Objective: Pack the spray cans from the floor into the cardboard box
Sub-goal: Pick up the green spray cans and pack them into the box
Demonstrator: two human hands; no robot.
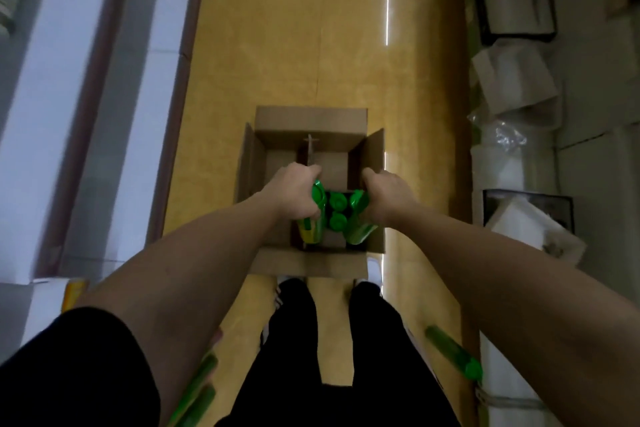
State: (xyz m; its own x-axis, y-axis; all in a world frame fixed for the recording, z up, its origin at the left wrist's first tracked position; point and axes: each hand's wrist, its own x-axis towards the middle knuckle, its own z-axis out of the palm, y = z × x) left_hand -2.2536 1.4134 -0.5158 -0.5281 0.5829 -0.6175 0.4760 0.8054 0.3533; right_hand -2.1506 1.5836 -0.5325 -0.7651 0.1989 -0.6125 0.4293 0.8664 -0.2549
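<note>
An open cardboard box [311, 121] with a cardboard divider [309, 149] stands on the yellow floor in front of my feet. My left hand [292, 189] grips a green-capped spray can [313, 218] over the box's near left. My right hand [388, 196] grips another green spray can [360, 222] over the near right. Two green caps [337, 211] of cans standing inside the box show between my hands. More green cans lie on the floor, one at the lower right [453, 352] and some at the lower left [197, 388].
A long white bench or shelf [65, 107] runs along the left. On the right are white boxes [512, 76], plastic wrap [505, 139] and black-framed crates [512, 0]. The yellow floor [294, 28] stretches ahead beyond the box. My legs in black trousers [332, 340] stand just behind it.
</note>
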